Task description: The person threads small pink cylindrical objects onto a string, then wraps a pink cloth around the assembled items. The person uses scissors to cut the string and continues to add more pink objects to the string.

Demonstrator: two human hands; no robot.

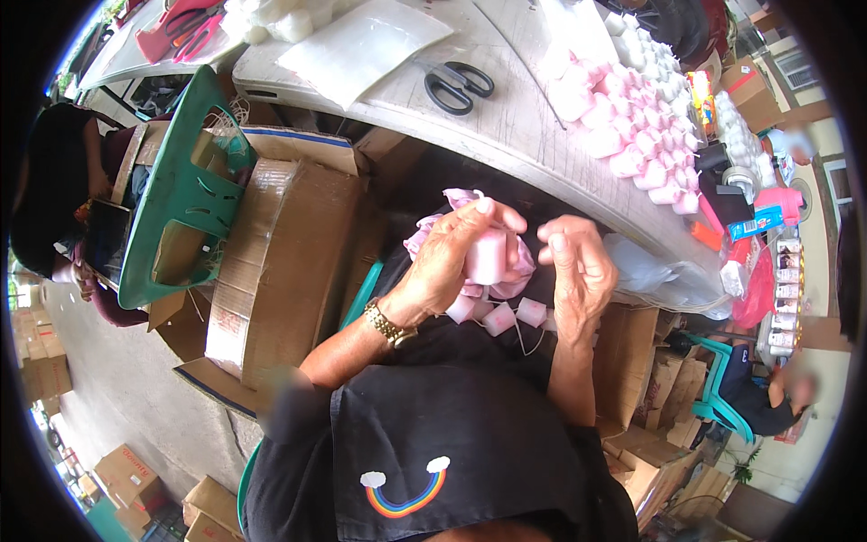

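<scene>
My left hand [442, 262], a gold watch on its wrist, is closed around a pink candle [488, 256] above my lap. A white wick sticks out below that candle. To its right, my right hand [582, 271] is raised with fingers apart and slightly bent, and I see nothing held in it. Under the hands, several small pink candles, among them one pink candle [498, 319], lie on dark cloth with loose white wick string [533, 349]. Crumpled pink material [517, 275] shows behind the held candle, partly hidden by my left hand.
A white table [506, 126] ahead bears black scissors [465, 83], clear plastic sheets [366, 50], a thin rod [519, 59] and rows of pink candles [637, 135]. An open cardboard box [280, 262] and a green chair [181, 199] stand left. People sit at both sides.
</scene>
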